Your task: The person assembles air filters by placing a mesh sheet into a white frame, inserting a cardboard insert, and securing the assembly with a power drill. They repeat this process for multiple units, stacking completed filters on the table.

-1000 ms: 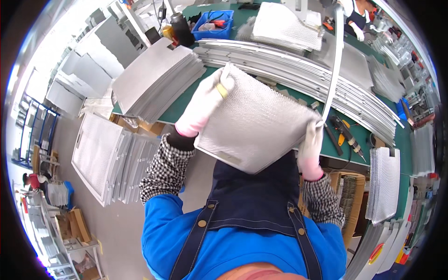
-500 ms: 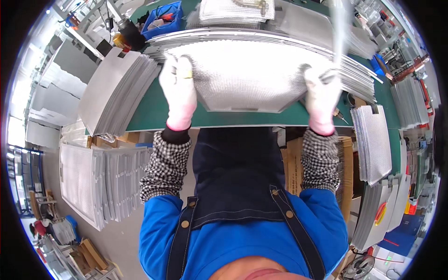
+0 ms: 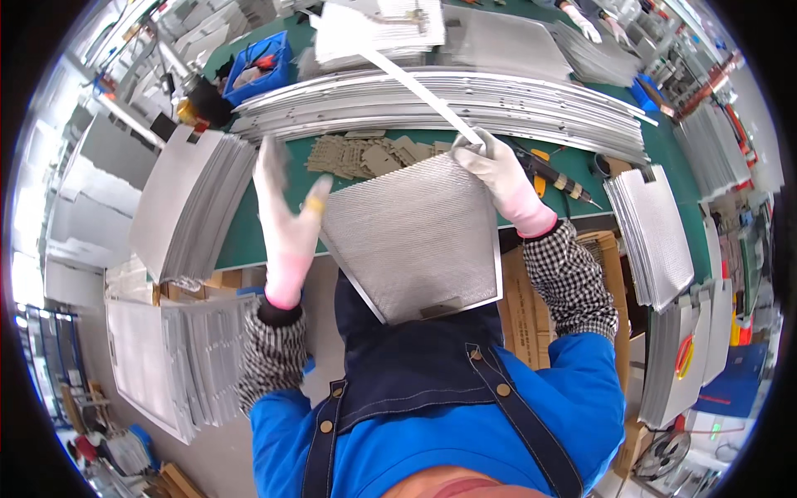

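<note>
My left hand [image 3: 286,220], in a white glove with a pink cuff, is open. Its fingers are spread and slightly blurred, beside the left edge of a silvery mesh panel [image 3: 415,241]. That panel leans down over the near table edge, its lower end before my lap, with a thin metal rim along its sides and bottom and a dark tab at the bottom. My right hand [image 3: 494,170] grips its upper right corner. The same hand holds a long white strip [image 3: 415,90], which slants up and away to the left.
Beige flat pieces [image 3: 365,156] lie on the green table behind the panel, before long metal strips [image 3: 448,95]. A power screwdriver [image 3: 564,178] lies at right. Mesh panels are stacked left [image 3: 195,199] and right [image 3: 652,236]. A blue bin [image 3: 261,70] and another person's gloved hand [image 3: 581,23] are farther back.
The mesh panel has come toward me and tilted down past the table edge, uncovering the beige pieces. My left hand has let go of it. The white strip has swung from upright to leaning left.
</note>
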`<state>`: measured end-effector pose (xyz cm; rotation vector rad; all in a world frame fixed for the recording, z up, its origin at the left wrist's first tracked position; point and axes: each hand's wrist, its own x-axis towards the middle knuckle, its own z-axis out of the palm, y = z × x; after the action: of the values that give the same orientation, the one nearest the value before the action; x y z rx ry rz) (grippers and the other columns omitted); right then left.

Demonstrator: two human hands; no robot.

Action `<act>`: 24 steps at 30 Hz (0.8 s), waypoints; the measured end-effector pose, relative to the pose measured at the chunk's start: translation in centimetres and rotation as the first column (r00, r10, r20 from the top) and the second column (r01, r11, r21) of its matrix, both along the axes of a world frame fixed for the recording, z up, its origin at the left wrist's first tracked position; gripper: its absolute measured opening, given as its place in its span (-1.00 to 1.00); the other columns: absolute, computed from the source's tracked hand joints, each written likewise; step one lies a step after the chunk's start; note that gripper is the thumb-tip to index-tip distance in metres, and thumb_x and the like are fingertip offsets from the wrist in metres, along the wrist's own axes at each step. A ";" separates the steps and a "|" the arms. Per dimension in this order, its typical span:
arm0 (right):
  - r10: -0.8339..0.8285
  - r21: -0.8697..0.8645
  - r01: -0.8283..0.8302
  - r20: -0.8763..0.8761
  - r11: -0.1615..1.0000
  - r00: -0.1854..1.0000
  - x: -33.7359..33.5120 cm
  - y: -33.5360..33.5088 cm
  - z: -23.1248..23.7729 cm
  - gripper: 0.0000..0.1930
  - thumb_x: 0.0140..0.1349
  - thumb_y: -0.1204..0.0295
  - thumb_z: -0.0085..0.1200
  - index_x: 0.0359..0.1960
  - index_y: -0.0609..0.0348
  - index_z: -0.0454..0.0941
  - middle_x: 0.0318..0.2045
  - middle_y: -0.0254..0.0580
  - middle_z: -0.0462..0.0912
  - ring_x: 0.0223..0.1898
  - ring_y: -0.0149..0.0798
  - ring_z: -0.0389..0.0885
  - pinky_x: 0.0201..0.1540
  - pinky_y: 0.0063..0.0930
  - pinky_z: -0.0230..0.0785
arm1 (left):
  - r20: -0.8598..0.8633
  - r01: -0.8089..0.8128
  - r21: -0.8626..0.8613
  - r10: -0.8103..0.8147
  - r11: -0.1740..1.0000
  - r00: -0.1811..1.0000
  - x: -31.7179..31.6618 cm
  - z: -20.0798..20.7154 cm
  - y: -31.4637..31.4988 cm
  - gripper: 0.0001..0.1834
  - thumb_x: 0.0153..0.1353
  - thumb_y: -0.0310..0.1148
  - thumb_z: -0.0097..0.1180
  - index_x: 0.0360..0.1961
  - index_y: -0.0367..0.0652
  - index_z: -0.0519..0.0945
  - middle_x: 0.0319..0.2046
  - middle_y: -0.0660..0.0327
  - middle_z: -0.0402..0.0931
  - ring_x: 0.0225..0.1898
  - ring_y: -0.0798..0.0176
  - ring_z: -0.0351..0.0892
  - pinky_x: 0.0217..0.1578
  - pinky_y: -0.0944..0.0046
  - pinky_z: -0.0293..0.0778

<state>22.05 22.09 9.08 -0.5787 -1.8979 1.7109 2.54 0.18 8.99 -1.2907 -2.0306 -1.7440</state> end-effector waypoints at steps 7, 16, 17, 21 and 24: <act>0.274 0.111 -0.305 0.233 0.946 0.933 -4.7 -1.1 2.9 -0.66 0.32 0.19 0.22 -0.15 0.26 0.58 -0.36 -0.42 0.47 -0.28 -0.57 0.34 -0.19 -0.58 0.27 | -0.766 -0.089 -0.393 -0.273 0.915 0.582 -1.7 7.6 5.4 -0.49 0.05 -0.19 0.42 -0.02 -0.16 0.56 -0.15 0.10 0.62 -0.01 0.02 0.62 0.08 -0.01 0.47; 0.373 0.453 -0.558 0.436 0.696 0.819 -4.0 0.1 5.0 -0.62 0.27 0.34 0.21 0.04 0.31 0.53 -0.33 -0.06 0.64 -0.25 -0.32 0.60 -0.12 -0.37 0.45 | -0.028 0.379 -0.614 -0.499 0.693 0.866 -2.1 3.3 3.4 -0.65 0.25 -0.23 0.30 -0.12 -0.31 0.62 -0.20 0.00 0.54 -0.16 0.02 0.61 -0.11 0.14 0.50; 0.369 0.419 -0.600 0.512 0.681 0.776 -3.9 0.2 5.5 -0.63 0.29 0.34 0.19 0.05 0.31 0.52 -0.37 -0.04 0.62 -0.28 -0.31 0.60 -0.17 -0.38 0.45 | -0.017 0.404 -0.642 -0.539 0.651 0.842 -2.4 3.3 3.5 -0.66 0.26 -0.23 0.29 -0.13 -0.32 0.61 -0.19 -0.01 0.53 -0.15 0.01 0.60 -0.10 0.13 0.50; 0.403 0.430 -0.631 0.509 0.646 0.760 -2.0 2.1 5.4 -0.66 0.33 0.31 0.15 0.02 0.28 0.52 -0.33 -0.06 0.63 -0.26 -0.24 0.60 -0.13 -0.32 0.45 | -0.132 0.369 -0.751 -0.672 0.547 0.728 -2.1 3.5 4.2 -0.70 0.28 -0.26 0.24 -0.21 -0.34 0.58 -0.17 -0.01 0.54 -0.12 -0.06 0.59 -0.07 0.08 0.51; 0.396 0.372 -0.675 0.593 0.637 0.701 -0.9 2.9 5.6 -0.69 0.33 0.34 0.12 0.00 0.28 0.53 -0.29 -0.10 0.64 -0.23 -0.25 0.60 -0.10 -0.32 0.44 | -0.201 0.214 -0.860 -0.695 0.462 0.691 -0.7 4.4 4.9 -0.71 0.31 -0.25 0.19 -0.26 -0.32 0.56 -0.21 -0.02 0.58 -0.12 -0.12 0.61 -0.06 0.04 0.54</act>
<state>21.13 25.03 14.71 -0.1448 -3.0404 1.2265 1.84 5.11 13.39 -2.4781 -2.2156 -0.2720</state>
